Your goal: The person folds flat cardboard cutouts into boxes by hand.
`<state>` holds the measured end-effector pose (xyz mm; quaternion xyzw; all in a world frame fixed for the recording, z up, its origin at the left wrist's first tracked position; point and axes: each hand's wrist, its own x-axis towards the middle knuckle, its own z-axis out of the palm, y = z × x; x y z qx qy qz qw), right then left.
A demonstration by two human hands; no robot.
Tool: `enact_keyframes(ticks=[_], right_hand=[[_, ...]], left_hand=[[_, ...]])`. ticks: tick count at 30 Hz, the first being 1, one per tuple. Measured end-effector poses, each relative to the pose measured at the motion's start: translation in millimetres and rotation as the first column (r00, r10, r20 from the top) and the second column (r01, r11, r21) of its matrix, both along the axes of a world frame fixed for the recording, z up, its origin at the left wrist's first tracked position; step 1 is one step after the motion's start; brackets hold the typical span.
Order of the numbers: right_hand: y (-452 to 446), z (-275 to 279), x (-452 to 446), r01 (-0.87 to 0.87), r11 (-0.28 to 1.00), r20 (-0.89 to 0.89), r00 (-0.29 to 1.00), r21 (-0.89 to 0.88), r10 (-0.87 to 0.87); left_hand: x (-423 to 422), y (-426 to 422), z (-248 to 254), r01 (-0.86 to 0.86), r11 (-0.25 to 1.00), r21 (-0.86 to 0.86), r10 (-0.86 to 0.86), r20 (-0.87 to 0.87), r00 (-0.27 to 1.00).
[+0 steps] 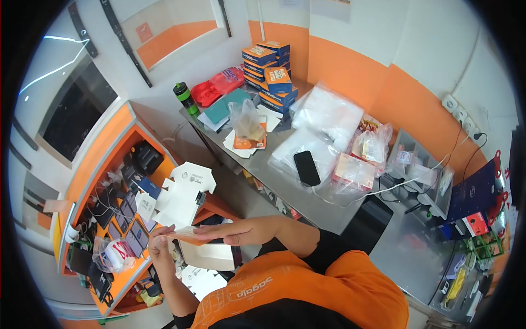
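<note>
My left hand [160, 248] is closed, its fingers pinching the left end of a thin cardboard piece [189, 237] with an orange edge. My right hand [244, 230] reaches in from the right with straight fingers, the fingertips lying along the other end of that piece. Under both hands is an open box [208, 255] with a pale inside, partly covered by my right hand. Just beyond the hands lies an unfolded white carton [183, 189] with flaps and small dark print. More white carton sheets [200, 281] are below the box, partly hidden by my left forearm.
A metal table [263, 171] carries plastic bags [326, 115], a black phone [307, 168], stacked blue-orange boxes [278, 80], a bottle [185, 97] and wrapped red packs [353, 171]. A white cable [345, 205] crosses it. At left, an orange shelf [134, 274] holds phones and wires.
</note>
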<state>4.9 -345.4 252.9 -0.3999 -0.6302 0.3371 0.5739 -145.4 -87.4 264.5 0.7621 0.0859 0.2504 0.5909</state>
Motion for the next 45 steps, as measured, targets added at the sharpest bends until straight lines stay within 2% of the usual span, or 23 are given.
enact_keyframes(ticks=[3,6,7,10,11,14,17,19,20,21,23,24,27,30,33,36,39,43,45], right_hand=[[5.1,9.9,-9.2,0.031,0.998,0.093,0.995,-0.058,-0.026],[12.0,28.1,-21.4,0.164,0.983,0.129,0.98,-0.084,-0.153],[16.6,30.5,-24.1,0.259,0.954,0.204,0.952,-0.151,-0.227],[28.4,17.6,-14.7,0.17,0.982,0.135,0.974,0.079,-0.179],[28.9,13.0,-4.0,0.099,0.992,0.103,0.989,0.079,-0.107],[28.0,10.4,16.1,-0.037,0.999,-0.199,0.979,0.03,0.042],[27.3,4.8,34.2,-0.044,0.991,-0.158,0.985,0.127,0.064],[25.5,2.5,48.5,-0.045,0.986,-0.205,0.976,0.158,0.077],[23.1,4.1,52.3,0.051,0.995,-0.156,0.987,0.082,-0.038],[20.3,11.5,54.9,0.15,0.989,-0.1,0.984,0.009,-0.148],[22.1,9.0,61.5,0.326,0.943,0.014,0.945,-0.067,-0.326],[23.2,6.6,66.8,0.332,0.94,0.014,0.943,-0.075,-0.332],[32.7,-5.3,80.9,0.38,0.923,0.042,0.925,-0.056,-0.378],[28.5,-16.8,88.7,0.368,0.917,0.026,0.929,-0.152,-0.368],[32.8,-27.9,91.0,0.484,0.87,0.069,0.875,-0.094,-0.479],[40.6,-42.7,88.4,0.564,0.825,0.087,0.825,-0.047,-0.559],[42.9,-43.3,90.7,0.538,0.83,0.103,0.843,-0.148,-0.528],[37.5,-32.6,93.4,0.518,0.84,0.088,0.855,-0.16,-0.511],[37.1,-28.8,91.4,0.529,0.834,0.081,0.849,-0.156,-0.523]], left_hand=[[8.7,2.3,-13.1,0.006,0.951,-0.308,0.02,0.082,0.996],[19.7,20.6,-31.9,0.052,0.737,-0.674,0.072,0.155,0.985],[27.0,-10.4,-8.7,-0.033,0.719,-0.695,0.17,0.129,0.977],[38.9,-0.4,-17.7,0.081,0.725,-0.684,0.093,0.214,0.972],[43.9,0.6,-18.1,0.094,0.756,-0.647,0.078,0.231,0.97],[64.0,-2.6,-16.1,-0.05,0.843,-0.536,0.153,0.149,0.977],[86.0,14.7,-29.4,0.122,0.77,-0.626,0.032,0.23,0.973],[104.5,10.1,-28.8,0.048,0.776,-0.629,0.089,0.185,0.979],[114.2,6.1,-27.4,0.011,0.777,-0.629,0.118,0.163,0.98],[121.3,0.7,-24.1,0.004,0.831,-0.556,0.088,0.138,0.986],[137.6,-1.3,-29.0,0.077,0.887,-0.454,-0.012,0.145,0.989],[145.1,-2.3,-31.8,0.117,0.908,-0.402,-0.063,0.144,0.988],[168.8,-12.0,-36.0,0.217,0.863,-0.457,-0.16,0.162,0.974],[185.7,-7.1,-48.3,0.258,0.854,-0.452,-0.218,0.139,0.966],[202.2,-17.6,-49.5,0.31,0.816,-0.488,-0.264,0.162,0.951],[213.9,-28.4,-51.5,0.256,0.828,-0.5,-0.228,0.117,0.967],[218.8,-31.2,-55.7,0.206,0.833,-0.513,-0.192,0.08,0.978],[220.1,-32.3,-57.9,0.179,0.814,-0.553,-0.167,0.072,0.983],[217.3,-31.9,-66.6,0.097,0.836,-0.54,-0.084,0.049,0.995]])
